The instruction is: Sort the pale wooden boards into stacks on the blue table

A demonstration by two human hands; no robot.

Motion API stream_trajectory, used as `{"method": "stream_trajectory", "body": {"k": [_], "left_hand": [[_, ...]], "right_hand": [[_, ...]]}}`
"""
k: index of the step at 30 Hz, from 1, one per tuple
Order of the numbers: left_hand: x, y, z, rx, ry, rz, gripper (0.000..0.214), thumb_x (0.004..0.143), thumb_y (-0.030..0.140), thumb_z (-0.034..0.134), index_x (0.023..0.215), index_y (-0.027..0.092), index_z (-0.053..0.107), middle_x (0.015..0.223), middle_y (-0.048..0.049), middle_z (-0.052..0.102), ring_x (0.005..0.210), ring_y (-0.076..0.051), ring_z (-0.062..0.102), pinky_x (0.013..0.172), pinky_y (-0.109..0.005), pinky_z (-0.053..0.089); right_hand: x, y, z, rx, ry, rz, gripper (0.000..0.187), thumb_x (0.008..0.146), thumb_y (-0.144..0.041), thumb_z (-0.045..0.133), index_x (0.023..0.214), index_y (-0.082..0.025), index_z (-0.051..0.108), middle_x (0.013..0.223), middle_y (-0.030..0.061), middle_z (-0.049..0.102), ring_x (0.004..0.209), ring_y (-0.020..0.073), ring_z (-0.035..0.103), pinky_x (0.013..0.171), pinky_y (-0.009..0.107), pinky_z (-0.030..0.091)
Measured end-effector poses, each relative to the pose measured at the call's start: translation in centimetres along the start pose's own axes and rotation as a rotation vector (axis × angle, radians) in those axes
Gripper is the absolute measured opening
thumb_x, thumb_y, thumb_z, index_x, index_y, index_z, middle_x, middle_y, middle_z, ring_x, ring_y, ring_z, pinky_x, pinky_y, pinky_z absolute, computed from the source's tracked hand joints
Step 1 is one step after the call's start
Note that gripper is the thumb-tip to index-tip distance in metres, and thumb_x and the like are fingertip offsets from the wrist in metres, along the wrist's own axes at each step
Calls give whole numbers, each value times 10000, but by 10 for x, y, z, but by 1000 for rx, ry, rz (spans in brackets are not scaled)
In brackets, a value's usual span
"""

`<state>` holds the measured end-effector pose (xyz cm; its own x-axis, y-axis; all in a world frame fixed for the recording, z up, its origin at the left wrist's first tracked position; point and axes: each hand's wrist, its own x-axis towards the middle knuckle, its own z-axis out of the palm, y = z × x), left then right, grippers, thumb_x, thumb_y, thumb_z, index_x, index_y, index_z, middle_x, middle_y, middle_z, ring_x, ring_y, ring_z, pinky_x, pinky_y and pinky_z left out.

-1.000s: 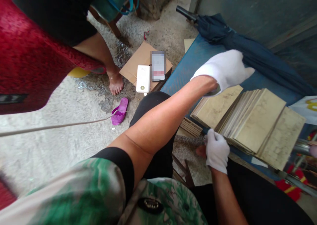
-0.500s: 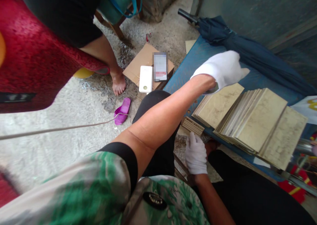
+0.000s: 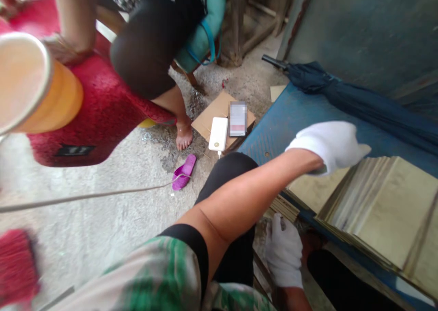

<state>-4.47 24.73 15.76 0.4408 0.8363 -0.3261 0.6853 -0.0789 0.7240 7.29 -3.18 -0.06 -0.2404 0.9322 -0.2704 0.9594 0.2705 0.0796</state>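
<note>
My left hand [image 3: 328,144], in a white glove, reaches over the near edge of a row of thin pale boards [image 3: 397,210] on a blue bench. One digit points right; the other fingers are hidden beneath the glove, so I cannot tell whether they grip anything. Lower down, my right hand [image 3: 284,251], also gloved in white, is beside my knees with its fingers curled inward. What it holds, if anything, does not show. Just above it lies a small stack of brown boards [image 3: 285,208], partly covered by my left forearm.
A folded dark umbrella [image 3: 362,96] lies along the back of the blue bench [image 3: 294,114]. A white power bank [image 3: 218,133] and a phone [image 3: 237,119] rest on cardboard [image 3: 205,119]. A purple slipper [image 3: 185,171], a cable, an orange tub [image 3: 65,96] and another person's leg are to the left.
The whole view has shifted, with things now lower and further right. More of the other person and the orange tub show at left. My left hand stays over the boards.
</note>
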Motion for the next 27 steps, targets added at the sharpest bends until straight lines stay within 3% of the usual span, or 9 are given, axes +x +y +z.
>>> {"method": "stream_trajectory", "body": {"k": [2, 5, 10, 19, 23, 27], "left_hand": [[0, -1, 2, 22, -111, 75, 416, 946, 411, 443, 1139, 146, 700, 1195, -100, 704, 1050, -214, 664, 811, -260, 527], [2, -2, 8, 5, -183, 112, 393, 913, 370, 439, 1082, 150, 718, 1168, -135, 712, 990, -239, 679, 776, -299, 542], [4, -1, 18, -29, -218, 120, 354, 866, 382, 473, 971, 156, 724, 1082, -136, 737, 915, -254, 686, 716, -310, 526], [3, -1, 11, -24, -285, 143, 461, 857, 408, 457, 1063, 89, 718, 1082, -188, 718, 944, -265, 676, 719, -316, 529], [4, 0, 12, 16, -295, 146, 469, 876, 389, 423, 1093, 93, 716, 1101, -186, 716, 955, -263, 672, 718, -314, 524], [3, -1, 12, 19, -267, 125, 455, 860, 385, 427, 1090, 118, 715, 1084, -150, 726, 947, -255, 674, 718, -314, 529]], "right_hand": [[2, -1, 0, 17, -65, 13, 232, 954, -260, 497, 1089, -125, 628, 868, 115, 620, 787, 239, 574, 659, 321, 365], [7, -5, -3, 80, -192, 72, 263, 969, -258, 446, 1069, -125, 651, 873, 132, 637, 795, 256, 611, 665, 328, 393], [16, -9, -13, 200, -339, 207, 350, 988, -291, 396, 1163, -132, 655, 1000, 155, 673, 913, 297, 650, 719, 353, 454], [25, -4, -14, 224, -532, 221, 408, 982, -331, 345, 1188, -166, 657, 1045, 167, 695, 945, 318, 674, 784, 412, 495], [30, 0, -13, 245, -575, 186, 431, 978, -326, 338, 1190, -139, 663, 1000, 178, 704, 924, 333, 682, 816, 445, 492], [28, -4, -16, 293, -590, 256, 423, 961, -343, 356, 1157, -177, 693, 1037, 176, 701, 970, 339, 682, 815, 451, 508]]}}
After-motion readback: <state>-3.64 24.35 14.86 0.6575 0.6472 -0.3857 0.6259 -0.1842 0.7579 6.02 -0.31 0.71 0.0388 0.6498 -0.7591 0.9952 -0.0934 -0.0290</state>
